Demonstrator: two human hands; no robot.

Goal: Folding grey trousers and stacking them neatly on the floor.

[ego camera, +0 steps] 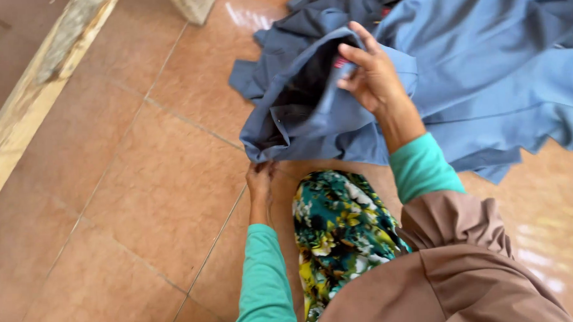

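- Head cam: right hand (373, 72) pinches the blue garment (335, 108) at its opening, fingers closed on the fabric, lifting that edge so it gapes.
- Left hand (260, 179) grips the lower hem, pinning it taut near the tiled floor (129, 204).
- Garment sits on more blue cloth (505, 64), far right side of floor.
- Floor room left; wooden beam (36, 93) along far-left edge.
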